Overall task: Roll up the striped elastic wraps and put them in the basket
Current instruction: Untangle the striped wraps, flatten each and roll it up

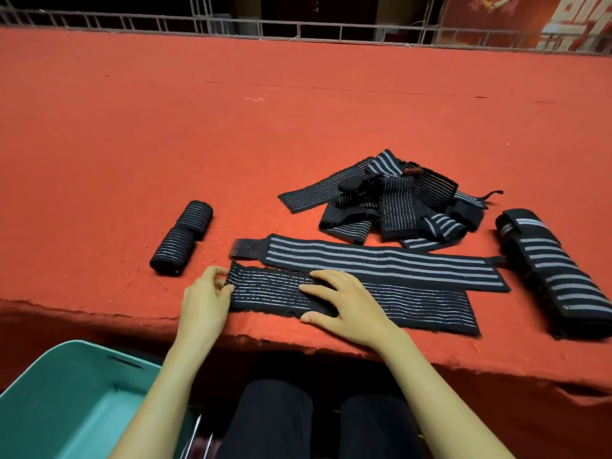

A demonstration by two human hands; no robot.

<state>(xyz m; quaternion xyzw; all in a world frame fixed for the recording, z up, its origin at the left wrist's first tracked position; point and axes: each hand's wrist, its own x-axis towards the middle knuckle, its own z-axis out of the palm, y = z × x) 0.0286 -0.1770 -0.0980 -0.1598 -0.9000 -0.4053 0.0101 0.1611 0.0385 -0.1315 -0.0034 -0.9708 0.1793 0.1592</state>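
**A:** Head view: report hand status.

**B:** Left hand (205, 294) pinches the left end of the thin-striped wrap (414, 306), fingers curled. Right hand (344, 303) lies flat on the same wrap, fingers straight, gripping nothing.

**A:** Wrap location?

**B:** Flat on the red table cover (231, 127) at its near edge, touching the wide-striped wrap (381, 263) behind it. Two rolled wraps (172, 251) lie to the left, a loose pile (390, 200) farther back, and a folded bundle (556, 276) at right. The teal basket (46, 385) sits below the table edge, lower left.
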